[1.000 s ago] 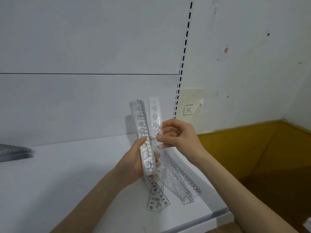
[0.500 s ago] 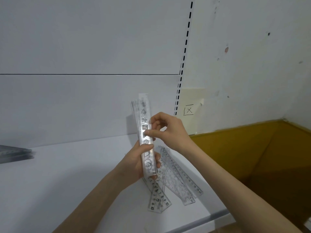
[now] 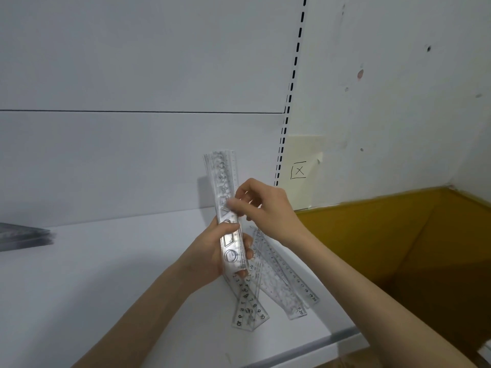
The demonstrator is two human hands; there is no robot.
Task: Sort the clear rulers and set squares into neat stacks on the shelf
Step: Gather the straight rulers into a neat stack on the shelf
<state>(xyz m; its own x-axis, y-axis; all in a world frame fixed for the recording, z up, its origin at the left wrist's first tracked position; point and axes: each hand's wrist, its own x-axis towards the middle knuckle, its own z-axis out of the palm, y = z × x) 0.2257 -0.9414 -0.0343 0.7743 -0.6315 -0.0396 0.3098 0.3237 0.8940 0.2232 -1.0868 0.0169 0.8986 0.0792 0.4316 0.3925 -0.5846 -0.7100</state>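
Both bare hands up, meeting in the middle
Left hand [image 3: 210,253] wraps the lower end of an upright bundle of clear plastic rulers [image 3: 224,176]; right hand [image 3: 268,208] pinches its edge higher up.

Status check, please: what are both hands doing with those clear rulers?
Left hand grips upright ruler bundle. Right hand pinches it mid-length. Loose rulers lie crossed on shelf beneath. Nothing in the way.

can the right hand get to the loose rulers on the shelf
Probably yes: the loose rulers lie mostly uncovered just below the right hand. But it is pinching the bundle held in the left hand, so that grip must open first.
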